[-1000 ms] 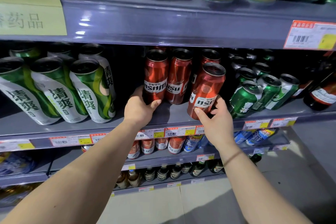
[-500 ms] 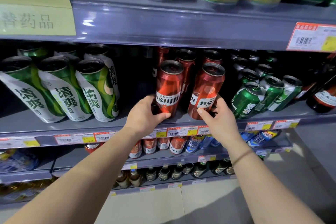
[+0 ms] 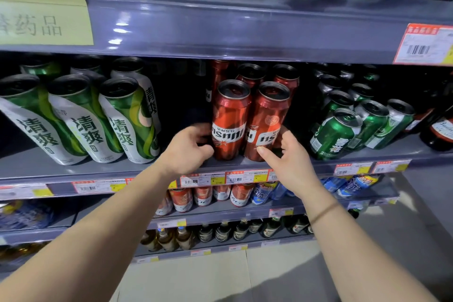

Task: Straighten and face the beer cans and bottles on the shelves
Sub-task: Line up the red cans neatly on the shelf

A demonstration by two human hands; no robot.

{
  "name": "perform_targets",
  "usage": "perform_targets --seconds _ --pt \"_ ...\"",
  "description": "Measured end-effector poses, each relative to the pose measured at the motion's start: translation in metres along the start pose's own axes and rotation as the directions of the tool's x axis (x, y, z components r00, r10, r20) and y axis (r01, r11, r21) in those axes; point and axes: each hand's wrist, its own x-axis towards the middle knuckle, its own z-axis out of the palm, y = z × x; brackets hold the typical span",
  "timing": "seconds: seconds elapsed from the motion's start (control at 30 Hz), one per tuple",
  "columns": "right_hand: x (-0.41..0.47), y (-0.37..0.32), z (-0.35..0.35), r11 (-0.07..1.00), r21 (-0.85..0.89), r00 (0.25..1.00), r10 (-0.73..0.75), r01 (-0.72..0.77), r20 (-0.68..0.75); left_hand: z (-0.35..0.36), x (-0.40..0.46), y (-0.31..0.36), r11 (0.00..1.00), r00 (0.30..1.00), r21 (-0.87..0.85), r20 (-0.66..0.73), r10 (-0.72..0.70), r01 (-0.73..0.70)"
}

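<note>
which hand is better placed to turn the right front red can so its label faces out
Right. The right hand already cups the right red can; the left hand is on the left red can.

A shop's beer aisle, grey metal shelves [image 3: 245, 32] running in tiers, barcoded price tags [image 3: 220, 178] lining the shelf edges, red cans [image 3: 230, 117], green cans [image 3: 335, 135] and bottles [image 3: 240, 229] standing in stocked rows, yellow paper sign [image 3: 44, 7] hanging above.

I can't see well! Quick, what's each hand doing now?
Left hand: curled around the left red can, gripping it.
Right hand: on the right red can, fingers spread; a firm grip cannot be told.
</note>
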Motion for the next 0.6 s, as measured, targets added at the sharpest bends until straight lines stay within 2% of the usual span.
perform_targets --seconds 0.07,0.13,0.17,0.23,0.33,0.47,0.6 --pt "-0.001 0.002 0.003 1.0 0.005 1.0 0.016 -0.016 -0.008 -0.004 0.01 0.002 0.994 0.988 -0.11 -0.15 -0.037 0.02" --pt "-0.002 0.005 0.007 0.999 -0.035 0.999 0.024 -0.025 -0.029 -0.007 0.025 0.006 0.996 0.946 -0.08 -0.319 -0.05 0.026" --pt "-0.002 0.006 0.009 0.998 -0.062 0.999 0.025 -0.028 -0.043 -0.007 0.035 0.008 0.996 0.933 -0.08 -0.356 -0.054 0.027" --pt "-0.001 0.008 0.012 0.995 -0.096 0.998 0.022 -0.028 -0.061 -0.004 0.052 0.01 0.994 0.933 -0.106 -0.354 -0.06 0.024" --pt "0.0 0.009 0.012 0.995 -0.102 0.998 -0.004 -0.002 -0.065 0.003 0.066 0.008 0.997 0.965 -0.083 -0.261 -0.017 -0.005" --pt "-0.001 0.007 0.01 0.994 -0.103 0.997 -0.04 0.032 -0.07 0.009 0.08 0.004 0.951 0.99 -0.307 -0.142 0.004 -0.048" --pt "0.0 0.011 0.011 0.991 -0.132 0.997 -0.044 0.034 -0.067 0.006 0.086 0.007 0.995 0.976 -0.102 -0.215 -0.024 0.002"
